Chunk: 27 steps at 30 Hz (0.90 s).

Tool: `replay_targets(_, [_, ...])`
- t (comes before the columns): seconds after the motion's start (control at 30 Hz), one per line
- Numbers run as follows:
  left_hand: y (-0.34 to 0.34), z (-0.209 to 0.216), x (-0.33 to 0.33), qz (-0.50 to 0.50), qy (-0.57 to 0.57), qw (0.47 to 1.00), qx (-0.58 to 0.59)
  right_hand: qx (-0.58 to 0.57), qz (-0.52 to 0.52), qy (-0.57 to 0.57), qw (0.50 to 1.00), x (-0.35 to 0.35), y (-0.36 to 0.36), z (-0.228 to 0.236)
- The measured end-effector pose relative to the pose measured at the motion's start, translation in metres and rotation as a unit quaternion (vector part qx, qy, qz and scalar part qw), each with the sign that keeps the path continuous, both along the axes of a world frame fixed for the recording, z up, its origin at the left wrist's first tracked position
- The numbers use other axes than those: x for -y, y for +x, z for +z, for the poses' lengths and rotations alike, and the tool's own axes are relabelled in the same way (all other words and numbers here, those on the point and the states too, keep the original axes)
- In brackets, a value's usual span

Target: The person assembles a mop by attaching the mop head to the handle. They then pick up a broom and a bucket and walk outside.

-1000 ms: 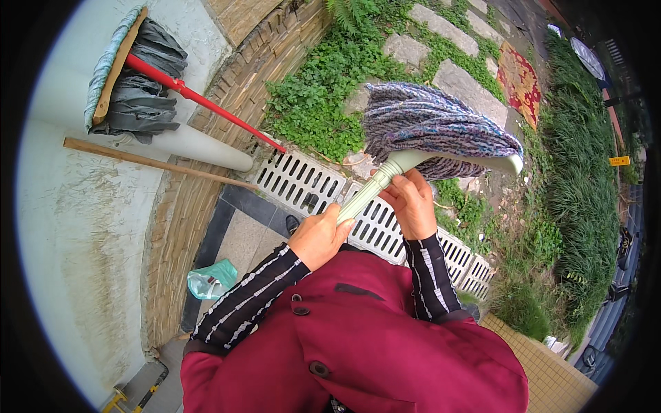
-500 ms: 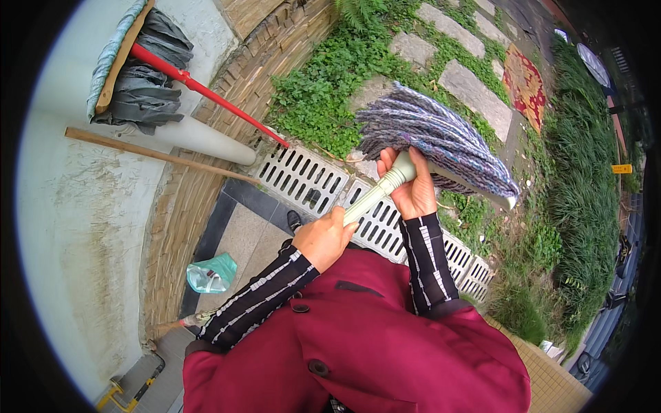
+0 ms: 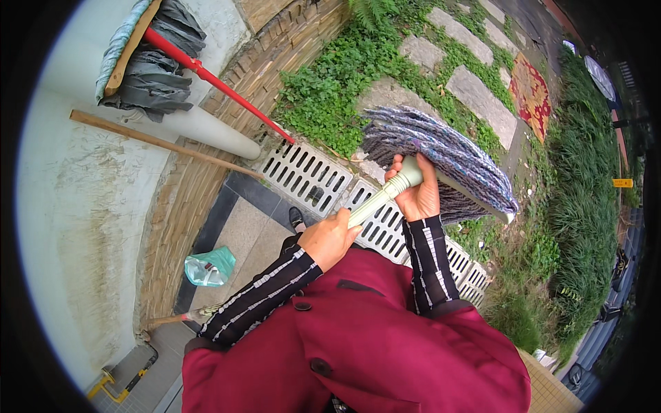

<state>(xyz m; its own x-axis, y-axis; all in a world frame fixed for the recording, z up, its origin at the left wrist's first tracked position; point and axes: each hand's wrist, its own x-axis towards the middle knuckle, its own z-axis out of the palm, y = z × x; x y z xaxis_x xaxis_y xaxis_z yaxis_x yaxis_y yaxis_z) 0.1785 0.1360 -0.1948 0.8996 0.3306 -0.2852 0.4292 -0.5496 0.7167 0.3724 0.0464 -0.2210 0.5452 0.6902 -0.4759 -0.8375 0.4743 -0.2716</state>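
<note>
A mop [image 3: 441,155] with blue, purple and grey yarn strands is held up in front of me, its head tilted to the upper right. Its pale green plastic neck [image 3: 379,199] runs down toward my body. My left hand [image 3: 327,239] is closed around the lower end of that handle part. Near the mop head, my right hand [image 3: 420,193] wraps round the wide collar of the neck, thumb and fingers on either side. The far underside of the mop head is hidden by the strands.
Against the wall at the left stands another mop with grey cloth strips [image 3: 155,76] and a red pole [image 3: 220,84]. A wooden stick [image 3: 158,142] leans nearby. Drain grates [image 3: 303,177] cross the ground ahead. A green plastic bag [image 3: 210,266] lies left; stepping stones [image 3: 482,103] and plants lie beyond.
The mop head has tipped slightly lower, its strands shifting downward. Both hands keep their grip on the green neck. The surroundings have shifted slightly in view.
</note>
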Motion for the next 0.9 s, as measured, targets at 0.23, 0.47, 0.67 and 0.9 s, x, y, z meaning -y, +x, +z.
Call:
replay_targets(0.23, [-0.001,-0.001,0.000,-0.001,0.011,1.000,-0.006,-0.005,-0.039,0.010,0.999,0.001,-0.001,-0.003])
replay_targets(0.47, [-0.003,0.005,-0.007,0.000,-0.009,0.999,-0.039,-0.045,-0.067,0.013,0.997,0.000,-0.003,-0.020])
replay_targets(0.67, [-0.044,0.033,-0.079,0.067,-0.111,0.991,0.033,-0.056,-0.060,0.047,0.995,0.003,0.013,-0.013])
replay_targets(0.9, [-0.144,0.054,-0.119,0.112,-0.133,0.984,-0.021,-0.033,-0.041,0.064,0.997,0.002,0.024,-0.012])
